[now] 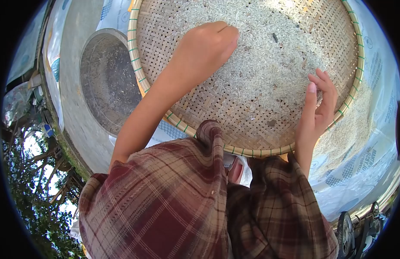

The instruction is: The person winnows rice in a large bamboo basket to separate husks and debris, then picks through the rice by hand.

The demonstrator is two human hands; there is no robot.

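Observation:
A round woven bamboo tray (234, 134) with green-tied rim fills the upper middle of the head view. Pale grains that look like rice (269, 64) are spread over it, mixed with a few dark bits. Above the grains at the tray's middle left, my left hand (208, 45) is closed, knuckles up; its fingertips are hidden, so what they hold cannot be seen. My right hand (319, 105) is over the tray's right side near the rim, its fingers loosely bent and apart, with nothing visible in them. A dark elongated piece (275, 37) lies among the grains between the hands.
A grey round basin (109, 82) with some debris inside stands left of the tray on concrete. Printed white-and-blue sacking (355, 168) lies to the right, with grain (344, 138) spread on it. Motorbike wheels (345, 235) show at lower right, tree branches (49, 181) at lower left.

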